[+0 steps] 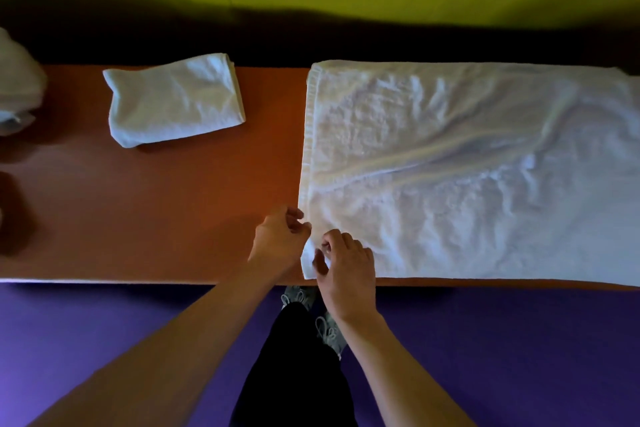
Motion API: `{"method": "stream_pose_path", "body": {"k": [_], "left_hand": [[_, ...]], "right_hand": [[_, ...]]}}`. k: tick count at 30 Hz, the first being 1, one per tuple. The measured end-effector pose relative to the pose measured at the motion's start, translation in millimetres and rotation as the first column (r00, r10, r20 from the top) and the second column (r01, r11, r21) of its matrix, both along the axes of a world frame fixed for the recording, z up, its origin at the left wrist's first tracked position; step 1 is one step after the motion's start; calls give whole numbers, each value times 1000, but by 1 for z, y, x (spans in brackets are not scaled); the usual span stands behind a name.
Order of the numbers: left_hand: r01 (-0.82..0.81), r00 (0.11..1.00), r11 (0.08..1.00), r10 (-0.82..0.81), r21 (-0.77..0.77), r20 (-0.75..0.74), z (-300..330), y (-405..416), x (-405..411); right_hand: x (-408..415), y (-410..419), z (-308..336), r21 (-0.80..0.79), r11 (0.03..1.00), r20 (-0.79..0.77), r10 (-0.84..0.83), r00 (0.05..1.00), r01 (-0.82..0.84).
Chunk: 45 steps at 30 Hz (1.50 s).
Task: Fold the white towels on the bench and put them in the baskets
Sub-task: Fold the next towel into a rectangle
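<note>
A large white towel (467, 166) lies spread over the right half of the orange bench (173, 201), wrinkled, running off the right edge of the view. My left hand (280, 239) and my right hand (346, 263) are both at its near-left corner. The left hand's fingers curl at the towel's left hem and the right hand pinches the corner fabric just beside it. A small folded white towel (175, 99) sits on the bench at the back left, apart from both hands.
More white cloth (17, 80) bulges in at the far left edge, partly cut off. Beyond the bench is a dark gap and a yellow-green wall. Purple floor (502, 357) runs along the bench's near edge, with my legs and shoes below my hands.
</note>
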State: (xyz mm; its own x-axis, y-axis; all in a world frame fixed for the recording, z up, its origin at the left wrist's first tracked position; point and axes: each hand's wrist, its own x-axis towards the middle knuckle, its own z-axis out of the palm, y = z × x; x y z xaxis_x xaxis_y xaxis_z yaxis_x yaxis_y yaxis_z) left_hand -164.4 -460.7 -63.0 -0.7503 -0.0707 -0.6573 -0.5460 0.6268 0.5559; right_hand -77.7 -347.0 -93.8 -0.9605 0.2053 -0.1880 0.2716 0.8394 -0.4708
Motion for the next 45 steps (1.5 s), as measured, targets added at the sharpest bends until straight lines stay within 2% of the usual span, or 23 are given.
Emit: {"method": "stream_pose_path", "body": {"k": [3, 7, 10, 13, 17, 20, 23, 24, 26, 28, 29, 31, 33, 35, 37, 40, 45], "left_hand": [[55, 995, 996, -49, -71, 85, -10, -2, -8], [86, 992, 995, -81, -47, 99, -23, -5, -17], [111, 992, 993, -109, -33, 62, -28, -3, -25], [86, 996, 995, -85, -51, 19, -28, 5, -41], [58, 998, 997, -56, -44, 28, -25, 25, -68], [-22, 999, 1000, 22, 7, 29, -27, 40, -90], [-185, 980, 977, 176, 102, 92, -32, 54, -118], [-202, 977, 976, 194, 85, 92, -33, 59, -126], [-145, 989, 988, 147, -46, 27, -33, 68, -141], [-111, 994, 980, 109, -166, -17, -24, 77, -152], [-140, 990, 978, 139, -151, -21, -21, 82, -158], [-315, 948, 949, 313, 29, 58, -12, 94, -171], [-478, 876, 860, 451, 177, 173, -4, 105, -184], [-523, 852, 816, 491, 244, 183, 2, 117, -195], [-524, 852, 813, 504, 255, 143, 10, 129, -203], [-445, 893, 858, 448, 256, 47, 19, 151, -210], [-288, 928, 913, 340, 288, -152, 39, 210, -206]], "right_hand": [[0, 1, -3, -10, 995, 59, 95, 994, -95], [0, -17, -8, 197, 966, 223, 123, 967, -168], [4, -30, -11, 270, 947, 216, 116, 969, -173], [9, -30, -11, 273, 951, 198, 92, 976, -145], [17, -10, -7, 189, 979, 158, 47, 986, -77], [22, 2, 10, -34, 997, 119, -64, 991, 68], [16, 16, 39, -272, 897, 254, -282, 925, 348], [13, 21, 48, -359, 838, 260, -333, 907, 410], [7, 33, 66, -458, 764, 218, -399, 891, 454], [3, 44, 79, -493, 734, 178, -440, 880, 467], [1, 50, 85, -508, 719, 175, -453, 874, 475], [-2, 61, 93, -538, 684, 180, -478, 860, 493], [-5, 74, 101, -575, 633, 198, -507, 839, 519], [-5, 87, 108, -613, 582, 242, -505, 828, 534], [-2, 104, 114, -629, 562, 275, -485, 830, 537], [5, 134, 127, -613, 589, 251, -488, 836, 527], [26, 203, 138, -632, 499, 260, -584, 769, 592]]}}
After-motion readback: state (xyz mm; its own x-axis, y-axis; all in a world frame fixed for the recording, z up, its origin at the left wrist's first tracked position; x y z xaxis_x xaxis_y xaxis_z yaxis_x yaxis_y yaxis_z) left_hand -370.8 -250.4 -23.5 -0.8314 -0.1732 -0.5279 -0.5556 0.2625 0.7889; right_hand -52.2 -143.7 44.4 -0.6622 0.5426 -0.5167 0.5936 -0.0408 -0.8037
